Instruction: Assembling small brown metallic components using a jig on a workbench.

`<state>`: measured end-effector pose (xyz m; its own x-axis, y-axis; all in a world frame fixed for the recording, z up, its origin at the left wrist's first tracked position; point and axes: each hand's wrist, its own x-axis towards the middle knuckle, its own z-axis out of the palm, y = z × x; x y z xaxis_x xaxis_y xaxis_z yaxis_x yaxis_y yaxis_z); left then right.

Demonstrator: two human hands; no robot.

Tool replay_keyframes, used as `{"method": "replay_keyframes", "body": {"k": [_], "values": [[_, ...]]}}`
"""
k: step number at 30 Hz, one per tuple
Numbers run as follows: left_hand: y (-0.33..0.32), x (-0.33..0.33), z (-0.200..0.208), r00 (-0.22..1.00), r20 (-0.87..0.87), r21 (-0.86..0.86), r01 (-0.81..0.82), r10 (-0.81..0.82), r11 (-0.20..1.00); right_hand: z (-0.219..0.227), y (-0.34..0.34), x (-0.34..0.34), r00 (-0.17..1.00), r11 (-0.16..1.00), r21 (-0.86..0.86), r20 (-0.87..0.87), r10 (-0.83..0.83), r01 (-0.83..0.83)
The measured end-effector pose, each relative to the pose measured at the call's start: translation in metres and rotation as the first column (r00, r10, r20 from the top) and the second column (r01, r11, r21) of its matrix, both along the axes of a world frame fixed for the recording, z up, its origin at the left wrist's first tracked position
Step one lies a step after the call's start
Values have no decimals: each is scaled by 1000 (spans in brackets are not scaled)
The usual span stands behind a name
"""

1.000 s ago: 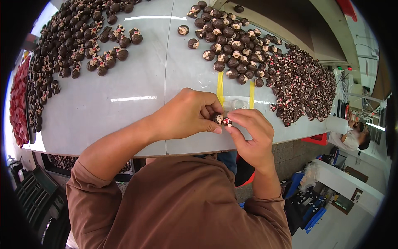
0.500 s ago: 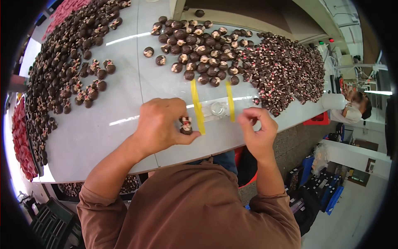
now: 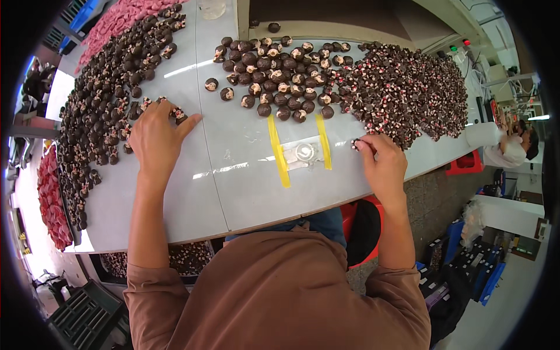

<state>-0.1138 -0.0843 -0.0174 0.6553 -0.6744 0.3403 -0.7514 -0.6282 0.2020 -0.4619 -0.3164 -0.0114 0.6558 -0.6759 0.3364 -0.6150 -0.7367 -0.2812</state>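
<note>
My left hand (image 3: 156,137) reaches to the edge of the left heap of small dark brown figures (image 3: 105,108), its thumb spread away from the fingers. One dark and cream figure (image 3: 177,115) lies between thumb and forefinger, apparently ungripped. Right of the tape, my right hand (image 3: 384,166) pinches a small dark piece (image 3: 356,143) between thumb and fingertips, beside the heap of little dark, cream and red pieces (image 3: 408,93). Between the hands, a clear round holder (image 3: 305,152) sits on a plate fixed by two yellow tape strips (image 3: 279,153).
Loose brown ball-shaped heads (image 3: 280,76) cover the back middle of the table. Pink pieces (image 3: 125,23) lie at the far left, red ones (image 3: 52,198) at the left edge. A red stool (image 3: 367,227) stands below; another person (image 3: 516,146) sits at right.
My left hand has moved left from beside the tape with the figure, to the left heap, and its thumb has spread. My right hand has moved right and now pinches a small dark piece.
</note>
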Motion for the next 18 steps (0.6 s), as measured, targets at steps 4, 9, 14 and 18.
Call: {"method": "replay_keyframes", "body": {"k": [4,9,14,18], "values": [[4,-4,7,999,40,31,-27,26,999,3,-10,1,995,968,237,-18,96,-89],[1,1,1,998,34,18,-56,56,998,5,-8,0,1000,993,113,16,24,-26],[-19,-4,10,996,-9,0,86,-86,996,0,10,4,998,984,175,-31,51,-45],[-49,11,5,904,42,-90,428,-426,899,-5,9,2,995,985,136,-1,104,-103]]}}
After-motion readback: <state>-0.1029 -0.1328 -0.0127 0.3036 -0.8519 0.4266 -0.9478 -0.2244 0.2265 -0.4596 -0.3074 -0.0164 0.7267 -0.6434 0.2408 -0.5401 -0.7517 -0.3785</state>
